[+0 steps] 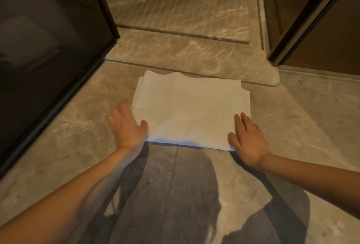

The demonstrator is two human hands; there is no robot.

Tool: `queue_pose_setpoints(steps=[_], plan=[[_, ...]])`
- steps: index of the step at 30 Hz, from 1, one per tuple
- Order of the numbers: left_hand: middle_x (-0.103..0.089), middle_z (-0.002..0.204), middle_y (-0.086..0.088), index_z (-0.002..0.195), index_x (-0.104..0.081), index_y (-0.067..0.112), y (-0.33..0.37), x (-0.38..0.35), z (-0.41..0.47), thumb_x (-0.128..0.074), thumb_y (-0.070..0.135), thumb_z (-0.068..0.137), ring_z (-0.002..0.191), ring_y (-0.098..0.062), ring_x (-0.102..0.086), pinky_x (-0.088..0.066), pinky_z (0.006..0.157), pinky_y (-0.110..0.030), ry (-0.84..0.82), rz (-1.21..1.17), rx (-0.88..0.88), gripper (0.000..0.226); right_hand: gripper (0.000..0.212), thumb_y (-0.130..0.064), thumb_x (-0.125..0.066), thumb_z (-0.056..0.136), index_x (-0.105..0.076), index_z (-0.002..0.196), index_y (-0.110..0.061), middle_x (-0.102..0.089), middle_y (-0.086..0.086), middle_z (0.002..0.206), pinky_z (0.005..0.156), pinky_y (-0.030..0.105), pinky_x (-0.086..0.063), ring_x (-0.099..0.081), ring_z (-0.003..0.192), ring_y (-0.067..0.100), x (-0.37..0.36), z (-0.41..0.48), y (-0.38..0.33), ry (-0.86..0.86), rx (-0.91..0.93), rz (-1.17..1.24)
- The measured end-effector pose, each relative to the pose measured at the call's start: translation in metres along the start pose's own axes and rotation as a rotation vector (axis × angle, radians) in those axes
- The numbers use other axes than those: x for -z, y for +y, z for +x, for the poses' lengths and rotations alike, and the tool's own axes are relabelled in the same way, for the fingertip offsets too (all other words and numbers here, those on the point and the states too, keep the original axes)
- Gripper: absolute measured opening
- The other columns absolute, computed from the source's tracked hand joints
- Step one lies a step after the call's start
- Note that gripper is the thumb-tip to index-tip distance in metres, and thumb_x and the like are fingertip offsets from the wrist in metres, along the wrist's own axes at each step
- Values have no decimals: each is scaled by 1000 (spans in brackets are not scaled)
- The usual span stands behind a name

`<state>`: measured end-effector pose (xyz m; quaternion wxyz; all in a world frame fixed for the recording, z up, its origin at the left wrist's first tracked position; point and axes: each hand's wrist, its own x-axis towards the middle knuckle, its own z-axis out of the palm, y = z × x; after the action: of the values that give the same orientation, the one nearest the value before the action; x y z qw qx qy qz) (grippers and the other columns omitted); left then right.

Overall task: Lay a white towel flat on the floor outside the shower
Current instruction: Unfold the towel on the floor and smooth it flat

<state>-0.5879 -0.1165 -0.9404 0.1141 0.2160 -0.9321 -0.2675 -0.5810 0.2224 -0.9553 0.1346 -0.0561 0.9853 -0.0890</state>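
A white towel point(190, 109) lies folded in a rectangle on the marble floor, its far edge at the raised shower threshold point(175, 54). My left hand point(127, 127) rests at the towel's near left corner, fingers spread, thumb on the cloth. My right hand point(248, 138) lies flat on the near right corner, palm down, fingers apart. Neither hand grips the cloth. The towel's near edge runs straight between my two hands.
A dark glass shower panel point(48, 58) with a black frame stands at the left. A dark door frame point(303, 21) stands at the right. Beyond the threshold is the grooved shower floor point(181, 4). My shadow falls on the grey floor tiles point(175, 195) in front.
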Motion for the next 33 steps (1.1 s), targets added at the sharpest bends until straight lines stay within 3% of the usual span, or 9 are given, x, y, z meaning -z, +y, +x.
queue_pose_setpoints(steps=[3,5,7,12,18,22,26,29,33], plan=[[-30,158,-7,149,-36,21,26,-9,21,-54,30,94,145,-31,-23,-19,117,-49,-243,187,-639,58,64,-43,-25,103,-10,157,-12,-7,10,165,122,42,-9,-6,151,25,11,20,-18,61,67,-6],[-14,164,2,155,-21,27,43,-30,27,-36,41,100,151,-26,-7,-3,120,-45,-434,308,-847,58,64,-43,-24,103,-9,157,-13,-5,7,165,122,41,-7,-4,152,24,16,37,-32,75,127,-35],[-4,165,7,156,-11,31,55,-54,30,-23,49,101,151,-22,2,5,119,-43,-519,437,-937,59,64,-43,-22,104,-7,158,-14,-4,4,165,122,40,-4,-2,152,22,16,50,-48,65,137,-39],[3,164,11,155,-2,38,47,-86,33,-8,56,98,151,-17,8,7,120,-46,-552,488,-920,60,62,-41,-20,104,-4,158,-14,-4,3,166,123,39,-1,0,152,21,-9,62,-65,69,84,-15],[-1,165,10,154,-4,39,42,-88,27,-9,54,98,151,-16,5,3,121,-48,-518,409,-881,58,64,-46,-14,101,-5,158,-17,-6,1,165,122,38,1,-1,152,19,-24,67,-53,109,130,-51],[-2,165,6,155,-7,36,45,-77,-14,-20,48,101,151,-19,5,5,120,-50,-474,297,-600,57,67,-54,-14,99,-6,158,-23,-7,-3,165,121,32,3,-5,152,18,-10,87,-34,56,394,-107],[15,164,-3,155,6,29,53,-63,-67,-25,50,99,149,-26,15,7,117,-54,-633,356,-368,68,68,-55,-29,99,-6,157,-30,-8,-6,165,120,32,1,-4,151,14,23,112,-22,-129,677,-205],[4,165,-5,155,-6,30,54,-48,-58,-26,49,97,149,-30,4,-9,113,-53,-653,377,-423,64,65,-43,-42,100,-15,157,-28,-12,-4,164,121,35,-2,-6,151,16,28,108,-45,-142,620,-86],[-10,165,4,155,-21,28,33,-31,1,-30,39,101,151,-22,-1,-1,119,-48,-473,369,-805,56,66,-45,-31,97,-23,155,-14,-15,12,163,122,43,-12,-12,150,29,6,61,-80,121,219,148]])
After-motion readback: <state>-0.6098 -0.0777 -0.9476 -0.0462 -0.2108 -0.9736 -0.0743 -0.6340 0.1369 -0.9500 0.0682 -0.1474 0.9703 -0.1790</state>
